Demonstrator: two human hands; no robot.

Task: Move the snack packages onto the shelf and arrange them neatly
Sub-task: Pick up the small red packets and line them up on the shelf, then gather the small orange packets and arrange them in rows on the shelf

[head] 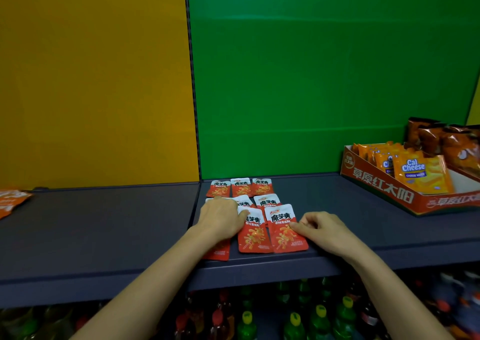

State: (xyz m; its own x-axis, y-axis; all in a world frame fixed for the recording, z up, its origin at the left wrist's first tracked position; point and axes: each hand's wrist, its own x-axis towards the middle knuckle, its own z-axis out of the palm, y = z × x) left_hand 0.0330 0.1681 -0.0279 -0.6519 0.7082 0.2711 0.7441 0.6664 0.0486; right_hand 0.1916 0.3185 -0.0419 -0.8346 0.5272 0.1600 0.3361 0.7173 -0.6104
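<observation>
Lying flat in rows on the shelf (pixel 337 209): red packets (pixel 241 187). Front-right packet (pixel 285 229) pinched at its 3 o'clock edge by curled right hand (pixel 324 229). At 9 o'clock, left hand (pixel 220 217) resting flat, fingers relaxed, over left-column packets. Box (pixel 384 183) at 2 o'clock, well apart.

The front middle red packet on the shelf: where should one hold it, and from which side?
Pinch the near edge of the front middle packet, coming from the shelf front. It lies flat, hemmed by the left hand and the right packet.
</observation>
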